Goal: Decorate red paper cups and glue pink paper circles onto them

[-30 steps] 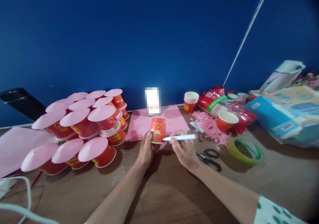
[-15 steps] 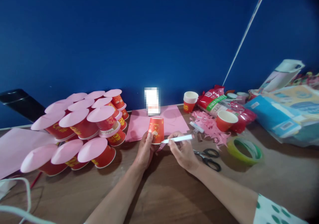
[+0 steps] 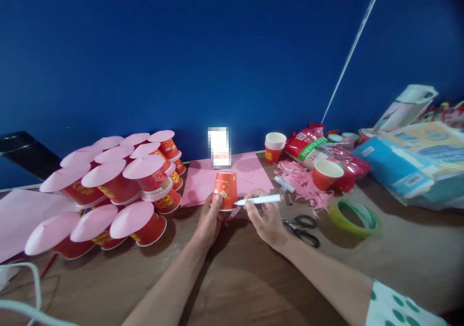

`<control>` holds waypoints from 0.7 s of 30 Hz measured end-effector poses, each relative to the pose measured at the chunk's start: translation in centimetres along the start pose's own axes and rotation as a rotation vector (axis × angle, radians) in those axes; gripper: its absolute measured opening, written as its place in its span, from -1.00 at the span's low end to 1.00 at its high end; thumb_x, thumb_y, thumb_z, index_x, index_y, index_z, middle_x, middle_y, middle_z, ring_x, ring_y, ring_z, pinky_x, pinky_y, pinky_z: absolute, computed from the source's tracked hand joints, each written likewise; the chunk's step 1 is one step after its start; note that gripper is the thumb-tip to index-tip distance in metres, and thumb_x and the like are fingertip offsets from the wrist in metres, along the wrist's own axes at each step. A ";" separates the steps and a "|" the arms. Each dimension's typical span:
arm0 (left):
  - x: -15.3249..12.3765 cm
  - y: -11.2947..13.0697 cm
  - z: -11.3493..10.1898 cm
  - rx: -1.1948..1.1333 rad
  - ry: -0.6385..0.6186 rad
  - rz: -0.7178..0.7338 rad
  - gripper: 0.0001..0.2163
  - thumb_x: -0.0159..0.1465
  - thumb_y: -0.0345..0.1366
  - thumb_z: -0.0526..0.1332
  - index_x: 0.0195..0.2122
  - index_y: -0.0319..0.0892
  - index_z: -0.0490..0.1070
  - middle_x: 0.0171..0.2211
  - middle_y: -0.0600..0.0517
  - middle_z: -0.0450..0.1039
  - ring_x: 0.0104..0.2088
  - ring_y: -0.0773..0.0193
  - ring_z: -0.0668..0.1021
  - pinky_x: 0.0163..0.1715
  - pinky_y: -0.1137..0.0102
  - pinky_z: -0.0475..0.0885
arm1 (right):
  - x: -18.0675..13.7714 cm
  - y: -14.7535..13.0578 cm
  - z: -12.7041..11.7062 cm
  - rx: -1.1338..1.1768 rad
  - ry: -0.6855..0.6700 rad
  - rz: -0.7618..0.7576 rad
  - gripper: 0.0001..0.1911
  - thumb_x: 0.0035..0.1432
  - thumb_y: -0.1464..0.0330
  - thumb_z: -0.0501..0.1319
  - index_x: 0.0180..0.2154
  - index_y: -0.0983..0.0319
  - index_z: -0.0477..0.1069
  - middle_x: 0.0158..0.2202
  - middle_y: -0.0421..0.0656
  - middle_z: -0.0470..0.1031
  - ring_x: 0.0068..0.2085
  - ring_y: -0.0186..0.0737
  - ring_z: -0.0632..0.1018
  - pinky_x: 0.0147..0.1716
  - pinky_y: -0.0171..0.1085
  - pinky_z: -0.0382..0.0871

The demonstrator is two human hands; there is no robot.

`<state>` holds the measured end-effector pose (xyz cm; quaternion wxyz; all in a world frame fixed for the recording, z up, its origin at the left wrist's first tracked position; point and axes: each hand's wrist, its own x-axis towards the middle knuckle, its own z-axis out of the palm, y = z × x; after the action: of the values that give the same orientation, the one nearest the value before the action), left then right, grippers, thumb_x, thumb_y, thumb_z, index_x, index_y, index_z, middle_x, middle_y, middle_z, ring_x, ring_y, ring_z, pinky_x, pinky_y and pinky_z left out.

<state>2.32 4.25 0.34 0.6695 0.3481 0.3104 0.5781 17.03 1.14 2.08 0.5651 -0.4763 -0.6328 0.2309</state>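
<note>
My left hand grips an upside-down red paper cup by its rim, on the near edge of a pink paper sheet on the wooden table. My right hand is closed around a white pen, held level, with its tip touching the cup's lower right side. Black scissors lie just right of my right hand.
A pile of red cups topped with pink paper discs fills the left. At the back right are a stack of cups, an open red cup, pink paper scraps, a green tape roll and plastic packages.
The cup has turned in my left hand and settled a little lower. The pen tip has stayed at the cup's side. The view shifted slightly.
</note>
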 end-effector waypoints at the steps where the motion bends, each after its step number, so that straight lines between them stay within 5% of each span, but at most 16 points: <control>1: 0.0 0.0 0.0 -0.005 0.002 -0.004 -0.71 0.14 -0.09 0.30 -0.28 -0.22 0.44 -0.32 -0.01 0.50 -0.29 0.23 0.56 -0.24 0.33 0.46 | 0.0 -0.1 0.0 -0.002 -0.006 -0.002 -0.93 0.18 0.36 0.11 -0.35 0.20 0.33 -0.51 -0.23 0.41 -0.46 -0.29 0.44 -0.46 -0.34 0.29; 21: -0.3 0.5 0.2 -0.007 -0.001 -0.015 -0.66 0.08 -0.10 0.35 -0.21 -0.19 0.40 -0.29 -0.02 0.52 -0.23 0.19 0.58 -0.19 0.31 0.47 | -0.1 -0.5 0.0 -0.025 -0.060 -0.003 -0.93 0.17 0.37 0.10 -0.37 0.20 0.32 -0.52 -0.24 0.40 -0.48 -0.30 0.44 -0.48 -0.34 0.29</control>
<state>2.16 4.03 0.82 0.6753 0.3436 0.3107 0.5740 16.84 0.84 2.49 0.5403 -0.4754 -0.6529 0.2363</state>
